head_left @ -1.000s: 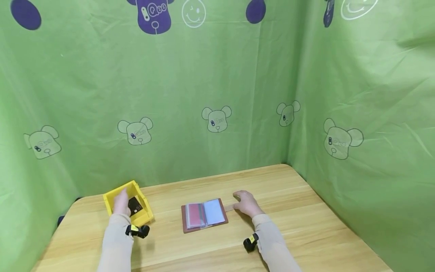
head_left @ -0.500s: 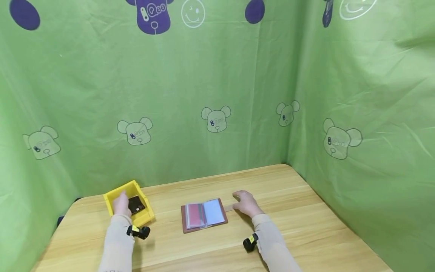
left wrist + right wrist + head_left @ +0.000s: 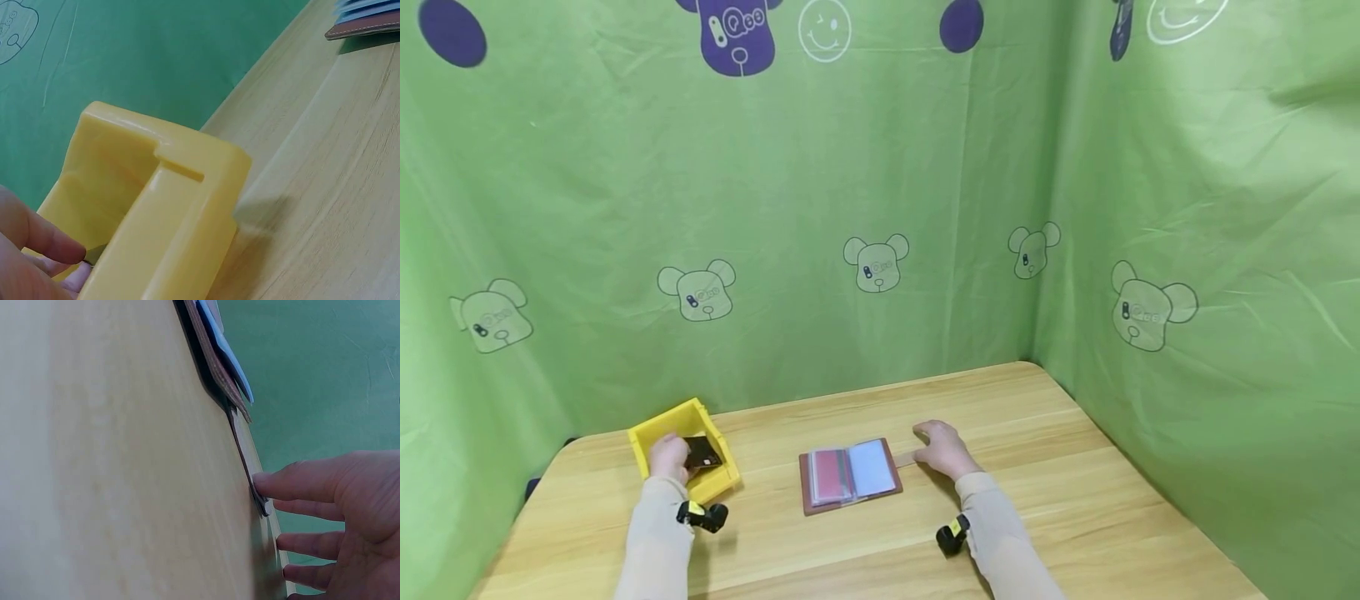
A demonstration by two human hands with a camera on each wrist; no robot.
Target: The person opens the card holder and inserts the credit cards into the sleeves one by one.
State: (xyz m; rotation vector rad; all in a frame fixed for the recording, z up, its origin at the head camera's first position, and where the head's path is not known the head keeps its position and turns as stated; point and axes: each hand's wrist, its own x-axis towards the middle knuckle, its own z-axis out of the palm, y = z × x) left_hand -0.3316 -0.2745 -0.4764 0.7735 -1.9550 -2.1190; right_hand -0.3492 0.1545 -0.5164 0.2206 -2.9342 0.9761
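Note:
In the head view my left hand (image 3: 667, 457) reaches into a yellow bin (image 3: 724, 482) at the table's left. Thumb and fingers pinch the left edge of a dark card (image 3: 703, 452), which tilts inside the bin; in the left wrist view only a small dark edge shows at the fingertips. A brown card holder (image 3: 806, 483) lies spread at mid-table, with clear sleeves, a pink page (image 3: 832, 477) and a pale blue page (image 3: 872, 468). From its right side sticks a closure strap (image 3: 905, 459). My right hand (image 3: 946, 450) rests there, thumb touching the strap, other fingers extended apart from it.
The wooden table (image 3: 850, 558) ends at a green curtain (image 3: 820, 333) behind and on both sides. The bin's walls stand around the left hand, near the table's back left edge. A black camera is strapped to each wrist.
My left hand has drawn back slightly toward me inside the bin, and the dark card has tilted with its edge in the fingers. The right hand and card holder stay put.

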